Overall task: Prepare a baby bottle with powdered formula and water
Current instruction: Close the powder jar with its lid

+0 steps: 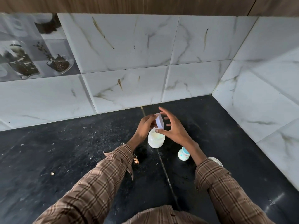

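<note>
White marble-look wall tiles [129,50] fill the upper frame, meeting in a corner at right; printed decor tile at upper left. Black speckled bench [64,159] covers the lower half. Plaid sleeves [100,180] enter from the bottom. White formula jar [156,140] stands at frame centre, open. Left hand [144,126] pinches the white lid [159,121], tilted on edge just above the jar mouth. Right hand [174,126] fingers spread wide, thumb touching the lid's lower rim. Baby bottle [183,154] stands lower right of the jar, partly behind the right wrist. Small brown scrap [136,160] on bench near left cuff.
</note>
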